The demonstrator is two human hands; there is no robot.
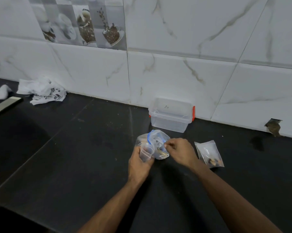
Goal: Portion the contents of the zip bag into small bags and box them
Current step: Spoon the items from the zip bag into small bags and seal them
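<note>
Black stone counter [74,157] under marble wall tiles. Mid-frame: crumpled clear zip bag with blue seal [156,140], pinched by right hand [180,152]; small clear bag [146,153] gripped in left hand [138,165]. Right: filled small pouch [209,153]. Behind: clear lidded plastic box with red clips [171,115].

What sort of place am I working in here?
Probably a home kitchen: a dark stone countertop, white marble-look wall tiles with coffee-cup decor tiles, and a clear plastic food box with red clips.

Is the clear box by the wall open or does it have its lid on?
Lid on. The clear box shows a lid seated over its rim, with orange clips at both ends. Nothing visible inside.
</note>
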